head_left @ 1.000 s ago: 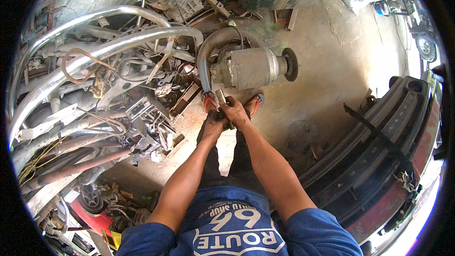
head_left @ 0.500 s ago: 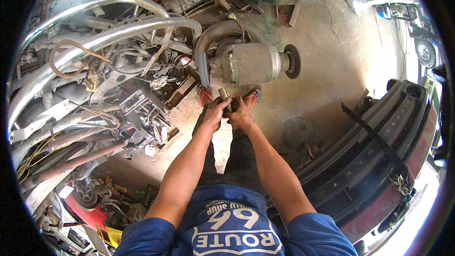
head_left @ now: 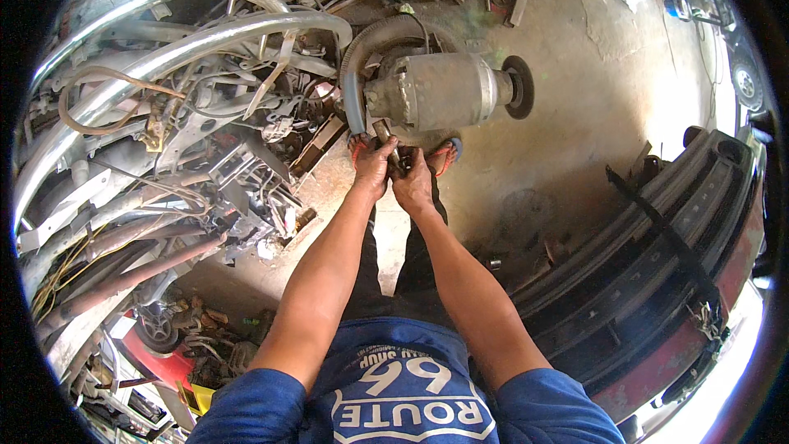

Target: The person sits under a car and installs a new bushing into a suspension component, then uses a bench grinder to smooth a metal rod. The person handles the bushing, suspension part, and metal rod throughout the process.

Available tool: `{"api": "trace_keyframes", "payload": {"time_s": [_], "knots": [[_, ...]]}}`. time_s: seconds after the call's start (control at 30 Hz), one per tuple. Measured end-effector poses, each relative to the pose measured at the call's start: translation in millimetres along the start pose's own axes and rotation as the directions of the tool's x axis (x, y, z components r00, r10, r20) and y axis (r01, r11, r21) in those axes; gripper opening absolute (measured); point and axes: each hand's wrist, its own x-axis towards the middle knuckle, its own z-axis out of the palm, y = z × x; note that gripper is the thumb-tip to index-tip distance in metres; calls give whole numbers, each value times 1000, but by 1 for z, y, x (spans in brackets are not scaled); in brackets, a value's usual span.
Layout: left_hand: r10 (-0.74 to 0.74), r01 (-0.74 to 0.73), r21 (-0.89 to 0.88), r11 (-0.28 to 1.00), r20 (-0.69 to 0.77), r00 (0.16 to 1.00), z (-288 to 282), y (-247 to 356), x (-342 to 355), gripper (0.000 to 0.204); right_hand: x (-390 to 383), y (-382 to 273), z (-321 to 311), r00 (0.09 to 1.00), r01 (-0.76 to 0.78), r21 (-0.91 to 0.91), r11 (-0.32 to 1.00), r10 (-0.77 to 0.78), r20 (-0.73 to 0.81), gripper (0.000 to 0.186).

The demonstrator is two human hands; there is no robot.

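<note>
My left hand point(head_left: 373, 171) is closed round a short cylindrical metal piece point(head_left: 382, 129), its thumb laid along the side. The piece's bare end points away from me, tilted slightly left. My right hand point(head_left: 416, 187) grips the nearer end with fingers curled in; its exact shape there is hidden. Just beyond my hands stands a grey bench grinder point(head_left: 444, 92) with a dark round wheel point(head_left: 518, 87) on its right. At its left end is a wheel seen edge-on point(head_left: 353, 103), close beyond the metal piece. I cannot tell whether the wheels turn.
Scrap metal with bent chrome tubes point(head_left: 197, 48) crowds the left. Black vehicle grilles point(head_left: 625, 279) lie at the right. A tyre point(head_left: 394, 33) sits behind the grinder, on the concrete floor point(head_left: 567, 107). My sandalled feet point(head_left: 448, 156) stand below my hands.
The view has shifted a little. My hands have moved slightly away from me, bringing the metal piece closer to the grinder's left end. Both hands keep their hold.
</note>
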Motion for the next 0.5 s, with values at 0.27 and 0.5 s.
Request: {"api": "trace_keyframes", "payload": {"time_s": [0.27, 0.5], "knots": [[-48, 49, -3, 999, 21, 999, -24, -10, 22, 40, 11, 14, 12, 994, 5, 26, 1000, -7, 109, 54], [-20, 23, 105, 994, -28, 999, -25, -10, 7, 47, -1, 12, 9, 989, 90, -20, 996, -87, 117, 38]]}}
